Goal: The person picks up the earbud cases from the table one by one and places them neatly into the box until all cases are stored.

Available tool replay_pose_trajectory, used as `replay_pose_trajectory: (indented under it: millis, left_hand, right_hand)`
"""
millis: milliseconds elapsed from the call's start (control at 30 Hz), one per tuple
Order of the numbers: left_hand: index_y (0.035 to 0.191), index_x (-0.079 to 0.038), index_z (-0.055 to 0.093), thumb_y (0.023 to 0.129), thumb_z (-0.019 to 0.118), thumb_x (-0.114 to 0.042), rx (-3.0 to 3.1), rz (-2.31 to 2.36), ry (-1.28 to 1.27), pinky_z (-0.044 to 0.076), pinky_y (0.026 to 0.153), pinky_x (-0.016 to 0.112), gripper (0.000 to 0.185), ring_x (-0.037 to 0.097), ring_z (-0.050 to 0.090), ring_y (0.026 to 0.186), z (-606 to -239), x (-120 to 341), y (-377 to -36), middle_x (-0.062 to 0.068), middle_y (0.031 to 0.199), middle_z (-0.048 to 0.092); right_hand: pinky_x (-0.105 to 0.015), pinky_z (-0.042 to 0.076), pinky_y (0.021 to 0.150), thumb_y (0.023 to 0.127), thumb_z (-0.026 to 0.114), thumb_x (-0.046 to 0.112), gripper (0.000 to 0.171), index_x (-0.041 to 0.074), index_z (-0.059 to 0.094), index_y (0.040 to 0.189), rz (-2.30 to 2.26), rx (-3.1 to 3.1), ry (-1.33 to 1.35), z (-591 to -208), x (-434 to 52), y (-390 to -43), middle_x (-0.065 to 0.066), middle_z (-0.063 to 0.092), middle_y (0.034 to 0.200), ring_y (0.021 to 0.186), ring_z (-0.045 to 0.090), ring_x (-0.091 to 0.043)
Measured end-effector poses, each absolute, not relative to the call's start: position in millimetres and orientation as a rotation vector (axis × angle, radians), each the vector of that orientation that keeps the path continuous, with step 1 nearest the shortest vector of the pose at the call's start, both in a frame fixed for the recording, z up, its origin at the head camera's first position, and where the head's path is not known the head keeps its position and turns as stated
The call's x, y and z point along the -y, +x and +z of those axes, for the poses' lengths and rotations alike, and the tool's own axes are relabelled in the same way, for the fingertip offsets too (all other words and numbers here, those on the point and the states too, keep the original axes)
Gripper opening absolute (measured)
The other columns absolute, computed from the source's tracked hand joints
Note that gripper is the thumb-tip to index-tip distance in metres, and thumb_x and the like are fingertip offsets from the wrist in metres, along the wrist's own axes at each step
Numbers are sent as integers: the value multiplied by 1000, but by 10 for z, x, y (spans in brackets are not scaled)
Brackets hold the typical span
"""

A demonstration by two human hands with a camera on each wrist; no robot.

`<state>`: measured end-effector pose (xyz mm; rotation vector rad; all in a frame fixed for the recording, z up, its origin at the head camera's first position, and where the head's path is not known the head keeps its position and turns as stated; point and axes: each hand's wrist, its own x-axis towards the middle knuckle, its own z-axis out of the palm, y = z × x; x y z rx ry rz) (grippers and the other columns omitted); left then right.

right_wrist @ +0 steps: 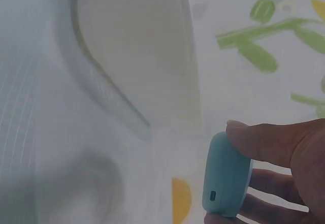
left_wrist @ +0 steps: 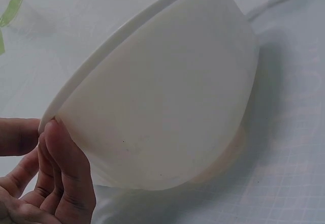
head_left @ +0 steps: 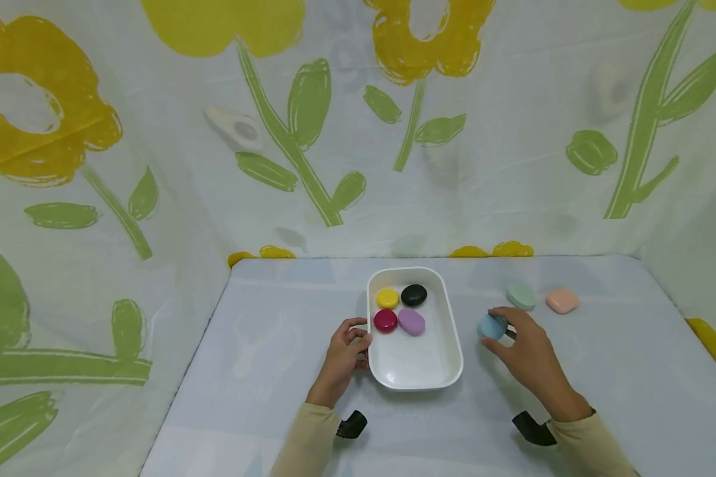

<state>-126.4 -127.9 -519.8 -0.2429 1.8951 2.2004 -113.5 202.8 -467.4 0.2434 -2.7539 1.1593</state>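
A white rectangular tray (head_left: 417, 371) with rounded corners stands at the middle of the table. My left hand (head_left: 344, 358) pinches its left rim, as the left wrist view shows up close. Inside, toward the far end, lie smooth pebble-shaped pieces: yellow (head_left: 387, 298), black (head_left: 414, 295), dark red (head_left: 385, 320) and purple (head_left: 412, 322). To the right of the tray my right hand (head_left: 528, 351) holds a light-blue rounded piece (right_wrist: 226, 176) between thumb and fingers, over the table. A small dark slot shows in its edge.
Beyond my right hand, a pale green piece (head_left: 521, 296) and a pink piece (head_left: 563, 300) lie on the white table (head_left: 262, 371). A flower-printed cloth (head_left: 429, 199) hangs along the back and sides. Each wrist carries a black mount (head_left: 352, 424).
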Motion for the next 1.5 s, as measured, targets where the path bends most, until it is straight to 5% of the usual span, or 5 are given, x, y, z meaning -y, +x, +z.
replay_pose_trajectory:
  millis: [1500]
  left_hand:
    - [143,0,49,105,62,-7,-1889,2185,-239,54,56,23,40,13,56,73,-5181,1271,-1250,9,108,61]
  right_hand:
    - [-43,61,94,82,93,12,51,2,70,127,1060,3015,780,-4417,-893,-1458,-10,66,122,104,66,-24]
